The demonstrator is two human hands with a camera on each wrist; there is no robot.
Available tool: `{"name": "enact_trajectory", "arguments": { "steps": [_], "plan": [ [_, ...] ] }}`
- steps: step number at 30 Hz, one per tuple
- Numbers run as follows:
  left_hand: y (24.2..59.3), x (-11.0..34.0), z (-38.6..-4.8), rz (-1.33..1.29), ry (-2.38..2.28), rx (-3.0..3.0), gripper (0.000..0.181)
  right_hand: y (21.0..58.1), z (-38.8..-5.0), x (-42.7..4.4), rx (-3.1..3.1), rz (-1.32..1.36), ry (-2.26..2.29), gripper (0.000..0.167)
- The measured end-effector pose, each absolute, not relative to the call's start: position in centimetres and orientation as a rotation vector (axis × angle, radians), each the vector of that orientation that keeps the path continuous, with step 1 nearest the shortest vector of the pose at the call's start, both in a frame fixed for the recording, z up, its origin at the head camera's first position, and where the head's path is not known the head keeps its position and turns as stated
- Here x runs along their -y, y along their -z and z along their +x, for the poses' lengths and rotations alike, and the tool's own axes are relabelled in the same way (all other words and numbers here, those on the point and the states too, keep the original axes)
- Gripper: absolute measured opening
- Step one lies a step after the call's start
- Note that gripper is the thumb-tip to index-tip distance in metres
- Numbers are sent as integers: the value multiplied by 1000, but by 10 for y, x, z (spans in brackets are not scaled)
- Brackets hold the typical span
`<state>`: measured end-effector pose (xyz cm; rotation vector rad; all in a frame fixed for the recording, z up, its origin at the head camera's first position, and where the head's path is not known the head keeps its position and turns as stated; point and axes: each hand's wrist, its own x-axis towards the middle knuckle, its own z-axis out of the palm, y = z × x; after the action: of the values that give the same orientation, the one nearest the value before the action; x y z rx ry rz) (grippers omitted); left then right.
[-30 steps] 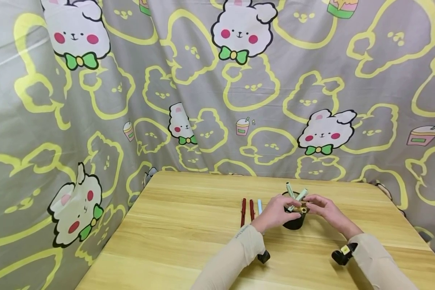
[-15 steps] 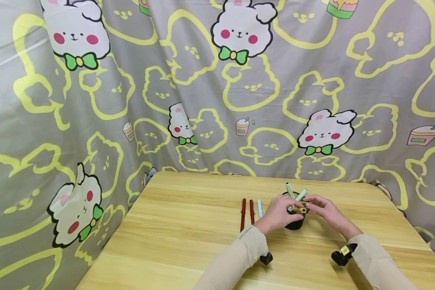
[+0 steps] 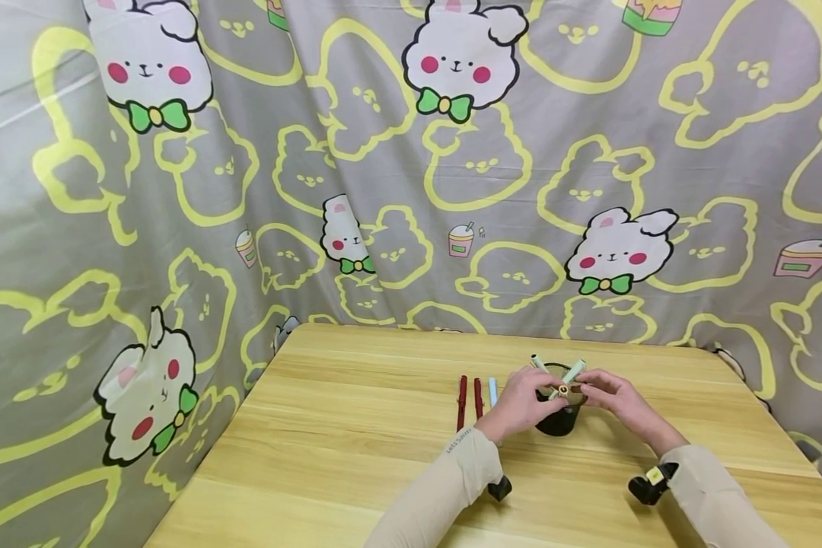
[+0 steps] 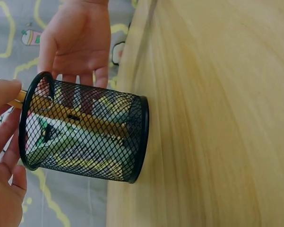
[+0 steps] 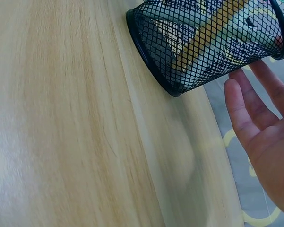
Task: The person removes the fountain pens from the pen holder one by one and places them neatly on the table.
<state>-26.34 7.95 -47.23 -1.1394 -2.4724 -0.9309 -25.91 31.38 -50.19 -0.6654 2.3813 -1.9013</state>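
A black mesh pen holder (image 3: 557,423) stands on the wooden table between both hands. My left hand (image 3: 520,400) pinches a yellow pen (image 4: 16,100) near its upper end, at the holder's mouth; the rest of this pen slants down inside the mesh. On the far side, my right hand (image 3: 613,393) holds the holder's rim; in the right wrist view its other fingers (image 5: 236,101) reach along the mesh wall. Two pale green pens (image 3: 575,371) lean out of the holder in different directions. Fingers partly hide the holder's mouth.
Left of the holder, two dark red pens (image 3: 462,403) and a light blue pen (image 3: 492,390) lie side by side, partly behind the left forearm. A patterned curtain (image 3: 397,152) hangs behind the table (image 3: 329,426) and along its left side.
The yellow pen's upper end has shifted slightly left and up with my left fingers. One green pen now leans further left. My right hand stays at the rim.
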Motion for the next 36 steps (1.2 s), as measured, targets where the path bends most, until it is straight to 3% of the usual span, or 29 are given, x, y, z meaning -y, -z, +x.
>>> {"name": "enact_trajectory", "arguments": {
  "steps": [16, 36],
  "plan": [
    [467, -72, -264, -956, 1479, 2536, 23, 502, -259, -313, -2384, -619, 1917, 31],
    [444, -68, -276, -763, 1897, 2286, 10, 501, -258, -311, -2344, -653, 1966, 30]
  ]
}}
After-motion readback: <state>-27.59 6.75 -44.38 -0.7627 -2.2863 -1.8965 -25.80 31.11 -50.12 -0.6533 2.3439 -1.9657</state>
